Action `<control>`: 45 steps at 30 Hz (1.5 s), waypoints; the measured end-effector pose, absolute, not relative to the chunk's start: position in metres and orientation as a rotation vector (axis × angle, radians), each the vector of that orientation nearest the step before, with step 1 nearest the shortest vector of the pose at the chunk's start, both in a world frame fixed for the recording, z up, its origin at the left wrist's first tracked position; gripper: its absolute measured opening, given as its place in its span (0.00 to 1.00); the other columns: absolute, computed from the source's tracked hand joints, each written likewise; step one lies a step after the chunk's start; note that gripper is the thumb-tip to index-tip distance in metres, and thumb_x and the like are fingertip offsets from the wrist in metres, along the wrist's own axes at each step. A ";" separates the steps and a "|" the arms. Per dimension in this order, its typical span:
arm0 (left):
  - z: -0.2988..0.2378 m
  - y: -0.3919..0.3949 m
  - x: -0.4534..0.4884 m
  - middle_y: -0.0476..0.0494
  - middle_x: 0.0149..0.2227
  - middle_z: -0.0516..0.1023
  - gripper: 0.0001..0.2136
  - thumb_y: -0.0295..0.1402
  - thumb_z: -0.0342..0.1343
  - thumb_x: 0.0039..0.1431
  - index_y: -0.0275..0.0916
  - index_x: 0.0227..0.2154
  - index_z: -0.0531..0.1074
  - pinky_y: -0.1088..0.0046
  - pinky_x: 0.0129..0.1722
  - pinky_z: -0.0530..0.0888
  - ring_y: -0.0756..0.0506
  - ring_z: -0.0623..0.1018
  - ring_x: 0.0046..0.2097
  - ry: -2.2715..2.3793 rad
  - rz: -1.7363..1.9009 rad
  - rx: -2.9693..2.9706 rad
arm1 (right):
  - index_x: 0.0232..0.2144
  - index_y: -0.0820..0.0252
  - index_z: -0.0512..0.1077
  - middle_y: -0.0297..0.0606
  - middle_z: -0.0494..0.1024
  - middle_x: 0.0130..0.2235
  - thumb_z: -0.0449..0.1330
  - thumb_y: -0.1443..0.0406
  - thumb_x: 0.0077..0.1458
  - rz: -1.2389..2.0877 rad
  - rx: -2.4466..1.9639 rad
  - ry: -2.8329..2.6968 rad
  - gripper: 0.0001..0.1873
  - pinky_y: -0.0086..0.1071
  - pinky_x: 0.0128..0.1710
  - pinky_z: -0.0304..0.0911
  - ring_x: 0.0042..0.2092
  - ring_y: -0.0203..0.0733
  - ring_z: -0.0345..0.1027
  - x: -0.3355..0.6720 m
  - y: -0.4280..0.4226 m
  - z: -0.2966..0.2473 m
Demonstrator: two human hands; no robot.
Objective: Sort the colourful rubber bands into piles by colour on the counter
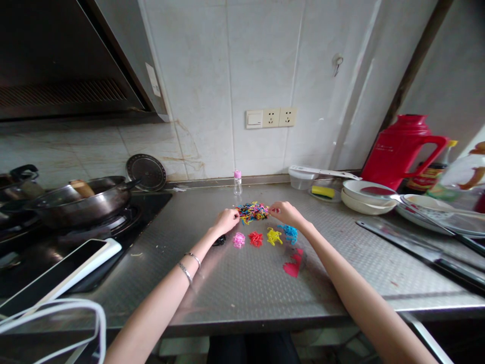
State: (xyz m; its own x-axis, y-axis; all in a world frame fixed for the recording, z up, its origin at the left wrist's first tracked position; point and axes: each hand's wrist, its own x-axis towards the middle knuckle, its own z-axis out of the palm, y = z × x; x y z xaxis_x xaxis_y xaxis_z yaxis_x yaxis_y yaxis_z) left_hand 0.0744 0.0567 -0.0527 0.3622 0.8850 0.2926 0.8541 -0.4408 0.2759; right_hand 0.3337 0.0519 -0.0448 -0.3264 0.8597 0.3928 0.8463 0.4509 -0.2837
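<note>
A mixed pile of small coloured rubber bands (253, 212) lies on the metal counter between my two hands. At its left edge my left hand (226, 221) is closed, fingertips pinched on what looks like a dark rubber band. My right hand (290, 213) is at the pile's right edge, fingers pinched together; whatever they hold is too small to make out. Nearer to me are sorted heaps of black (220, 240), pink (239, 240), red (255, 239), yellow (274, 236) and blue rubber bands (289, 233). My left forearm partly hides the black heap.
Behind the pile stands a small pink-capped bottle (237, 183). A clear bag with red shapes (293, 263) lies by my right forearm. Bowls (367, 197), a knife (397, 242) and a red thermos (397, 151) are right; a pan (83, 202) and stove are left.
</note>
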 end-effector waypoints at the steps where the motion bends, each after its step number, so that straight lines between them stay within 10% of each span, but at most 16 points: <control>1: -0.053 0.057 0.074 0.45 0.27 0.76 0.10 0.32 0.48 0.52 0.38 0.29 0.75 0.77 0.28 0.63 0.50 0.71 0.27 1.601 0.653 2.527 | 0.31 0.56 0.75 0.37 0.76 0.31 0.52 0.59 0.51 0.037 -1.427 -2.217 0.14 0.24 0.31 0.58 0.31 0.35 0.66 0.334 0.052 -0.045; 45: -0.055 0.074 0.066 0.42 0.31 0.78 0.10 0.34 0.55 0.48 0.34 0.29 0.77 0.74 0.35 0.68 0.46 0.74 0.35 1.378 0.897 2.125 | 0.31 0.55 0.75 0.36 0.77 0.32 0.52 0.62 0.50 0.053 -1.550 -2.256 0.12 0.23 0.30 0.56 0.33 0.36 0.68 0.331 0.046 -0.037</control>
State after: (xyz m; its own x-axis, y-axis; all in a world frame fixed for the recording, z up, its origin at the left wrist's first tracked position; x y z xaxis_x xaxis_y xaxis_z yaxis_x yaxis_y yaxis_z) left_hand 0.0663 0.0738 -0.0550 0.2888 0.9169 0.2757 0.6235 -0.3986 0.6726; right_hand 0.3313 0.0458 -0.0372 -0.3041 0.9030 0.3034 0.8879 0.3841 -0.2533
